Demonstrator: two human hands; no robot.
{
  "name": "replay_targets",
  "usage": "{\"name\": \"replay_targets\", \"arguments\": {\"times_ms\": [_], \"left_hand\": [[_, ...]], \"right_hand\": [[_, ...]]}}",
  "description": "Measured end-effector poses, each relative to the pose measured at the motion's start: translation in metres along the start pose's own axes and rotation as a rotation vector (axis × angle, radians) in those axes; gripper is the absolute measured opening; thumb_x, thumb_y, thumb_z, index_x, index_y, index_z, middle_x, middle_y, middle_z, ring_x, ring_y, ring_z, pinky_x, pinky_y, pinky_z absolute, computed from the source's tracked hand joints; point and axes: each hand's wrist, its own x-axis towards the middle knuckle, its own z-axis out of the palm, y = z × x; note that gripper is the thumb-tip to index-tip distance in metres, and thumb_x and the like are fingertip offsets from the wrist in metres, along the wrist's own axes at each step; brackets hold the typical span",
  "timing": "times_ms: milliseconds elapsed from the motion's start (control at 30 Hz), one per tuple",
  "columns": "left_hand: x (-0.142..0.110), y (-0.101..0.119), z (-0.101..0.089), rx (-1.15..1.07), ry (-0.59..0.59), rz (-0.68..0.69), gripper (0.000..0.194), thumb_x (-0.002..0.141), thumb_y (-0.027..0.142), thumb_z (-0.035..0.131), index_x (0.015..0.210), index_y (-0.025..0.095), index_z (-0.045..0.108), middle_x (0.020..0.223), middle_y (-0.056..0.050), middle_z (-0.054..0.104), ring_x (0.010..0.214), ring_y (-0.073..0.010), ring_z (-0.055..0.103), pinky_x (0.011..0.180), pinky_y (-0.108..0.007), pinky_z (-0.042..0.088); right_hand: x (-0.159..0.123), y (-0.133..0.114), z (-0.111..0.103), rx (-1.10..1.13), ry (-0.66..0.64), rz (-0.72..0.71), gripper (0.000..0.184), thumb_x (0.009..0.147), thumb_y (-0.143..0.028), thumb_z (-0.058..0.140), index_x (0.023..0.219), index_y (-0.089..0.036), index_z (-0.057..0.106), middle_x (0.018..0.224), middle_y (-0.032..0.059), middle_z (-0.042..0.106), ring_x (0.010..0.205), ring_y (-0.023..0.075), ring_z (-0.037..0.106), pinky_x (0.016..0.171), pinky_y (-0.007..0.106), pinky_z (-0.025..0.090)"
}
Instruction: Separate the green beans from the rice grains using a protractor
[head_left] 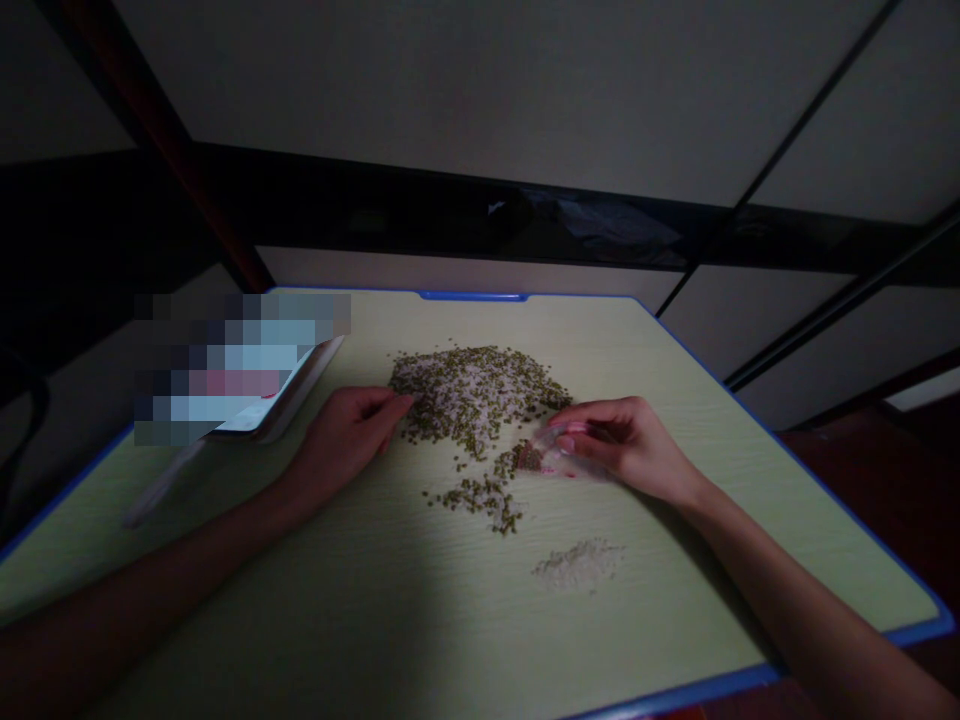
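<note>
A heap of small green beans mixed with white rice-like grains [480, 385] lies mid-table, with a smaller strip of the same mix [484, 498] trailing nearer me. My left hand [356, 425] rests at the heap's left edge, thumb and fingers pressed together; whatever is between them is hidden. On the right side, my right hand [630, 440] pinches a clear plastic bag [551, 455] with red print. The bag's left end touches the beans, and some dark green ones show at or behind it. Below that hand sits a separate small pile of white grains [579, 565].
The pale wood-look table [322, 620] has a blue rim. At its left stands a tablet with a lit, blurred screen [251, 412], leaning in a cover or stand. Behind the table are pale cabinet panels [465, 100] with a dark open gap.
</note>
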Motion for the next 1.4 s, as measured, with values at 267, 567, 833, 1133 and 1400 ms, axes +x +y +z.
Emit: {"name": "replay_targets", "arguments": {"times_ms": [267, 567, 833, 1133, 1400], "left_hand": [[-0.001, 0.003, 0.0, -0.009, 0.011, -0.007, 0.038, 0.071, 0.038, 0.047, 0.038, 0.021, 0.039, 0.034, 0.007, 0.035, 0.037, -0.0095, 0.036, 0.043, -0.024, 0.028], [-0.001, 0.003, 0.0, -0.021, 0.01, -0.012, 0.039, 0.071, 0.038, 0.047, 0.038, 0.021, 0.038, 0.034, 0.007, 0.035, 0.036, -0.009, 0.034, 0.041, -0.024, 0.026], [0.0, 0.0, 0.0, -0.015, 0.003, 0.002, 0.039, 0.072, 0.039, 0.047, 0.038, 0.021, 0.039, 0.035, 0.007, 0.035, 0.037, -0.0087, 0.035, 0.043, -0.024, 0.028], [-0.001, 0.0, -0.001, 0.004, 0.002, -0.006, 0.039, 0.072, 0.039, 0.046, 0.039, 0.021, 0.039, 0.035, 0.007, 0.035, 0.038, -0.0089, 0.036, 0.044, -0.024, 0.028], [0.0, 0.0, 0.001, -0.005, 0.002, -0.003, 0.04, 0.073, 0.039, 0.046, 0.038, 0.021, 0.038, 0.034, 0.007, 0.034, 0.037, -0.0084, 0.035, 0.044, -0.024, 0.027]], "right_hand": [[-0.001, 0.002, 0.003, 0.005, -0.043, -0.012, 0.018, 0.07, -0.026, 0.064, 0.082, -0.015, 0.072, 0.069, 0.0046, 0.066, 0.054, 0.0113, 0.049, 0.048, 0.026, 0.038], [0.004, 0.001, 0.01, -0.004, 0.008, -0.01, 0.024, 0.067, -0.027, 0.064, 0.085, -0.013, 0.072, 0.067, 0.0044, 0.064, 0.055, 0.0111, 0.048, 0.05, 0.026, 0.039], [0.004, 0.001, 0.01, 0.059, -0.032, 0.017, 0.021, 0.066, -0.026, 0.065, 0.082, -0.013, 0.072, 0.071, 0.0056, 0.068, 0.055, 0.0109, 0.051, 0.05, 0.025, 0.039], [0.002, -0.002, 0.002, 0.125, -0.111, -0.027, 0.014, 0.067, -0.016, 0.064, 0.078, -0.016, 0.073, 0.069, 0.0028, 0.068, 0.055, 0.0091, 0.054, 0.047, 0.021, 0.039], [0.001, 0.0, 0.002, 0.14, -0.157, -0.013, 0.015, 0.067, -0.018, 0.065, 0.08, -0.016, 0.073, 0.071, 0.0037, 0.068, 0.057, 0.011, 0.056, 0.05, 0.023, 0.042]]}}
